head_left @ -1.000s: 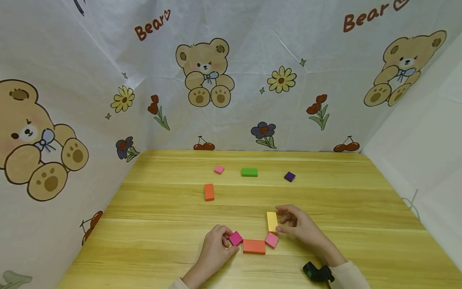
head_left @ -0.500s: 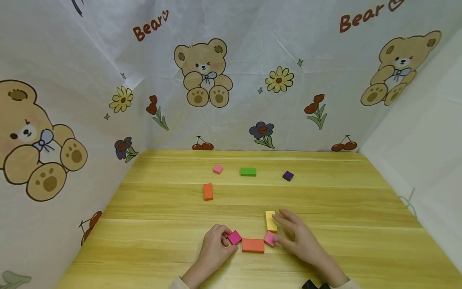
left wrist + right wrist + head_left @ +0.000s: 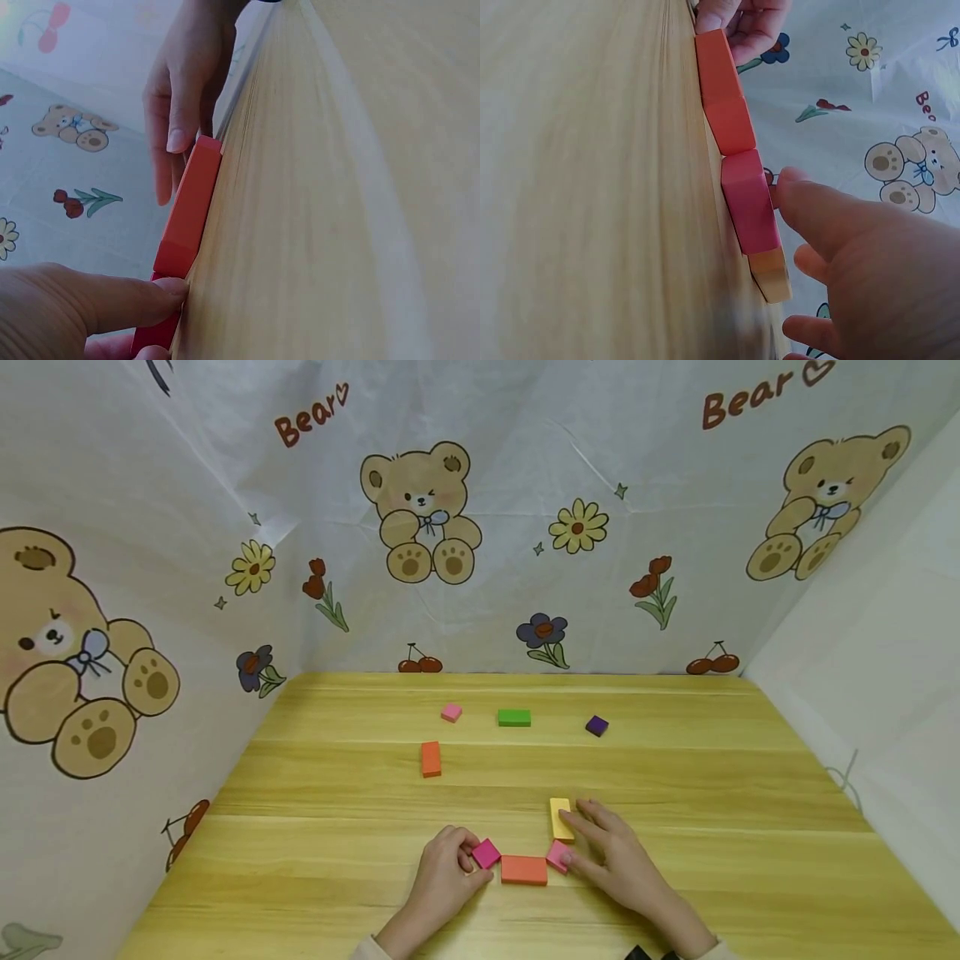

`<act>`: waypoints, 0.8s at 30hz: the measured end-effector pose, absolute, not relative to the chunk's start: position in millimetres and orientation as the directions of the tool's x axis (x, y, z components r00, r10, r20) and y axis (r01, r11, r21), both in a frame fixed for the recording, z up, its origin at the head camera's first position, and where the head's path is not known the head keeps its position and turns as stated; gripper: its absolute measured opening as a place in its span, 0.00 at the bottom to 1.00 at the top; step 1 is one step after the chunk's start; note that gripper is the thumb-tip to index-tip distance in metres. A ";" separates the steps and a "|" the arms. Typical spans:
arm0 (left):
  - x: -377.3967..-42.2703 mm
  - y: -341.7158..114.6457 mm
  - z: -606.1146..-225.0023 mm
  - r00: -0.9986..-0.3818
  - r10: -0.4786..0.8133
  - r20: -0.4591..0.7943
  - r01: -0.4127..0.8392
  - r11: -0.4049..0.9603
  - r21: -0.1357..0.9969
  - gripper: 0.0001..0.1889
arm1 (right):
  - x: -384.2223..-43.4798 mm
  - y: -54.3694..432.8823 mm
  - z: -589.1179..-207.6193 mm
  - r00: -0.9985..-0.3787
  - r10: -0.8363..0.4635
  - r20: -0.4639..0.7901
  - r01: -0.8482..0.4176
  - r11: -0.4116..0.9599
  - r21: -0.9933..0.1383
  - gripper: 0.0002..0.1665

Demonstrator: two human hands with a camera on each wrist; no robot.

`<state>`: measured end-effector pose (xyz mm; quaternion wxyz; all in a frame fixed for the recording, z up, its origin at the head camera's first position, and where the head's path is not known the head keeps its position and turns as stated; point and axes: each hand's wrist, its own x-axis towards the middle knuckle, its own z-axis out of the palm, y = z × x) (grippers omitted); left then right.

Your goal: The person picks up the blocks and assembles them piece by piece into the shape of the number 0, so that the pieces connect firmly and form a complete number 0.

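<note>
In the head view my left hand [image 3: 444, 870] pinches a magenta cube [image 3: 486, 854] between thumb and fingers, its corner meeting the left end of an orange-red rectangular block [image 3: 524, 870]. At that block's other end sits a pink cube [image 3: 558, 856], with a yellow rectangular block [image 3: 561, 820] just behind it. My right hand [image 3: 626, 862] is over these two, fingers spread; its thumb is at the pink cube and its index fingertip at the yellow block. In the right wrist view the thumb [image 3: 791, 184] lies beside the pink cube [image 3: 750, 202], not curled round it.
Farther back on the wooden table [image 3: 337, 827] lie an orange block [image 3: 431, 759], a small pink block [image 3: 451, 713], a green block [image 3: 514, 718] and a dark purple block [image 3: 597, 726]. A bear-print cloth [image 3: 495, 527] closes off the back and left.
My right hand has shifted from the yellow block's right side toward me, its thumb coming to the pink cube and its fingers spreading. The left hand keeps its pinch on the magenta cube.
</note>
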<state>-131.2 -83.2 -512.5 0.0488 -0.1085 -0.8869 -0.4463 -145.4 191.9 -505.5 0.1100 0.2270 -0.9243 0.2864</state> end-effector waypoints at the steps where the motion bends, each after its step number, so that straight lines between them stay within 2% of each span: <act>1: -131.4 -83.4 -512.5 -0.972 0.148 0.183 0.235 0.578 0.781 0.17 | -145.5 192.0 -505.4 -0.873 -0.357 0.332 -0.482 0.735 -0.477 0.32; 24: -130.6 -83.4 -510.0 -0.977 0.150 0.153 0.212 0.567 0.796 0.18 | -145.8 191.4 -505.0 -0.877 -0.364 0.315 -0.474 0.767 -0.432 0.31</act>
